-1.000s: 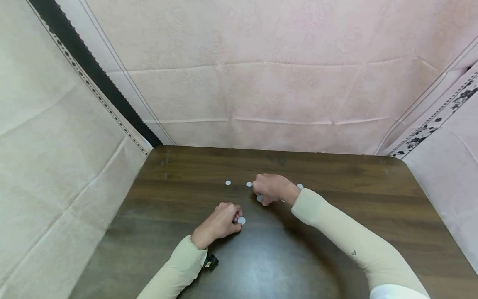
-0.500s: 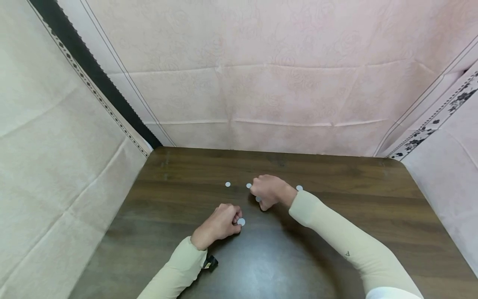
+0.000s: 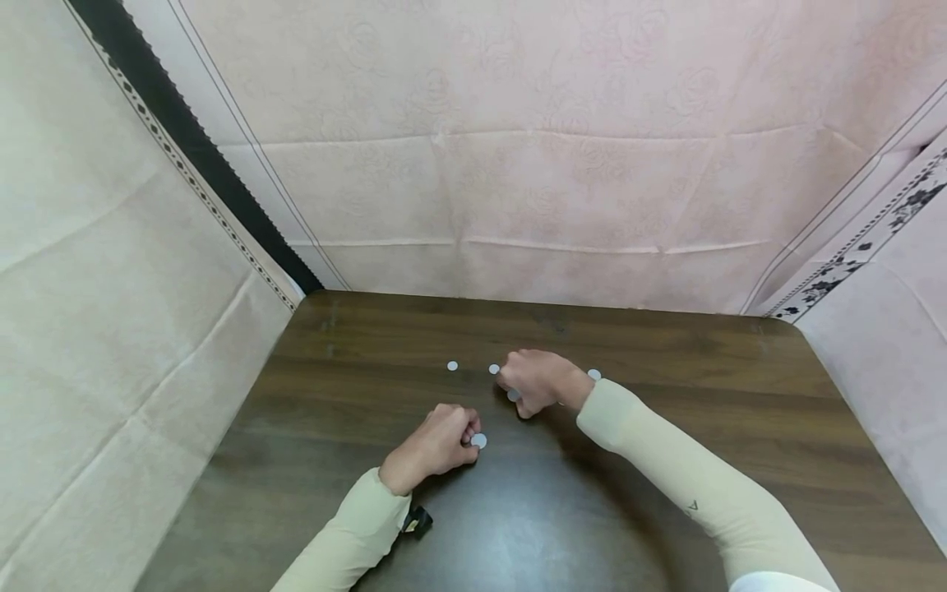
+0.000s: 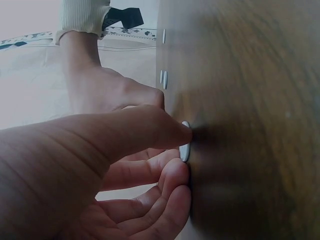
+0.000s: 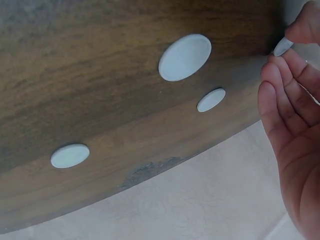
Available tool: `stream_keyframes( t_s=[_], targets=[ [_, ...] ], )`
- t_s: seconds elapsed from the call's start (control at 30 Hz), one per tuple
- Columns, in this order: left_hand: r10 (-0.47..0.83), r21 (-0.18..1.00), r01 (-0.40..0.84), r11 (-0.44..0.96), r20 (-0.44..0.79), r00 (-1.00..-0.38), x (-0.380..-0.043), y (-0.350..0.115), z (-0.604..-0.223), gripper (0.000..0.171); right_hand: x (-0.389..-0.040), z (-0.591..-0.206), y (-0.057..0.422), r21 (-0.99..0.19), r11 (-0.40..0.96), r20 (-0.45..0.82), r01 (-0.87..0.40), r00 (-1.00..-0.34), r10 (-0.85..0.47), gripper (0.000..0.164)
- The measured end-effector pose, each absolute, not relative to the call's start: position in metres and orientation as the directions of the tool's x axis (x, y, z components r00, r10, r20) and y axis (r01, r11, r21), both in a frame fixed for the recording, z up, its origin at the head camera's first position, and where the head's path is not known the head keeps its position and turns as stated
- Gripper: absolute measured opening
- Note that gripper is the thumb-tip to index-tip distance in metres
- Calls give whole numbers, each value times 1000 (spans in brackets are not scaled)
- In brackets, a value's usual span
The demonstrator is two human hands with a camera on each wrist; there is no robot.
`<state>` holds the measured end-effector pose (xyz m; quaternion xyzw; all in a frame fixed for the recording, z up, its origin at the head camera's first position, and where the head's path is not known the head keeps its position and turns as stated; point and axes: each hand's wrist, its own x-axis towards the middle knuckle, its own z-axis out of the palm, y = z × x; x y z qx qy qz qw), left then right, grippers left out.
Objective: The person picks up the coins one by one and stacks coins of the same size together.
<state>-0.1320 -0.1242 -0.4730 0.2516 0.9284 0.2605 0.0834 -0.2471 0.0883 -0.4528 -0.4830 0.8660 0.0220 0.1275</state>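
Observation:
My left hand (image 3: 438,437) rests low over the brown wooden table and pinches a flat white disc (image 3: 479,441) by its edge. In the left wrist view the thumb and fingers flank this thin disc (image 4: 185,142) at the table surface. Farther off and to the right, my right hand (image 3: 540,381) has another white disc (image 3: 514,395) between thumb and fingertips. The right wrist view shows that disc (image 5: 283,46) tilted in the pinch, with the other fingers curled beside it. Part of it is covered by the hand in the head view.
Several more white discs lie flat on the table: one at the left (image 3: 452,366), one near the right knuckles (image 3: 494,369), one behind the right wrist (image 3: 594,374). Pale cloth (image 3: 518,189) hangs past the table's far edge and along both sides.
My right thumb has shifted slightly toward the near side, and the hand covers a little more of its disc. The left hand and the loose discs keep their places.

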Motion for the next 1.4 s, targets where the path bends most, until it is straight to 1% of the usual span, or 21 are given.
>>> stream_keyframes(
  t_s=[0.07, 0.27, 0.43, 0.63, 0.87, 1.1, 1.4],
  targets=[
    [509, 524, 421, 740, -27, -861, -132, -124, -473, 11, -247, -453, 90, -118, 538, -229, -835, -504, -833, 28],
    [497, 528, 403, 747, -42, -867, -132, -124, -473, 12, -244, -454, 92, -191, 536, -204, -823, -501, -841, 17],
    [496, 522, 404, 751, -42, -867, -132, -124, -473, 12, -242, -456, 96, -228, 519, -178, -824, -489, -854, 13],
    [488, 529, 388, 754, -58, -871, -132, -123, -473, 12, -236, -454, 102, -255, 520, -135, -815, -503, -854, 13],
    [489, 532, 391, 751, -50, -871, -131, -123, -473, 13, -230, -452, 107, -273, 515, -109, -812, -506, -856, 13],
    [496, 528, 407, 745, -31, -868, -131, -123, -473, 12, -223, -448, 109, -257, 526, -119, -811, -514, -850, 13],
    [496, 532, 404, 744, -34, -868, -130, -122, -473, 12, -212, -445, 107, -263, 513, -109, -817, -503, -857, 15]
  ],
)
